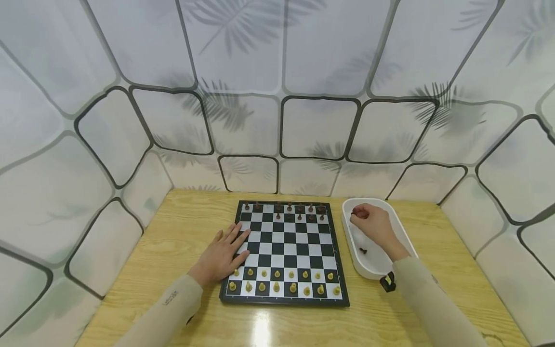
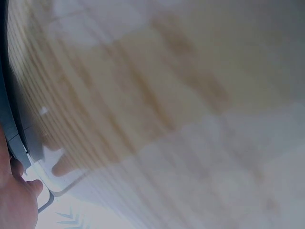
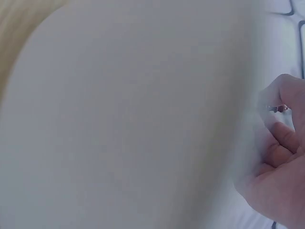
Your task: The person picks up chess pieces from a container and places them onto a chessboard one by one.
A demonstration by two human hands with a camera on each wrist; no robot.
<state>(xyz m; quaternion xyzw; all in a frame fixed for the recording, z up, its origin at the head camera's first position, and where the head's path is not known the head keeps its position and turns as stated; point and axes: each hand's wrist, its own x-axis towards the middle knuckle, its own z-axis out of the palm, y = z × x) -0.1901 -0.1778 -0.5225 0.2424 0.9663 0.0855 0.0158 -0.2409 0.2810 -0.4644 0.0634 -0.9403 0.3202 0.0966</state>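
A black-and-white chessboard (image 1: 284,249) lies on the table in the head view. My left hand (image 1: 220,256) rests flat over its left edge, fingers spread onto the squares. To the board's right, my right hand (image 1: 374,222) is over a white tray (image 1: 367,266), pinching a dark red chess piece (image 3: 279,109) between thumb and fingertips. Another dark piece (image 1: 363,250) lies on the tray's floor. Dark red pieces (image 1: 289,207) stand in the far two rows, the second row filled only from the middle rightward. Yellow pieces (image 1: 276,286) fill the two near rows.
The wooden table (image 1: 173,231) extends on both sides of the board. Patterned fabric walls (image 1: 318,127) enclose its back and sides. A small black device (image 1: 388,282) sits at the right wrist, by the tray's near edge.
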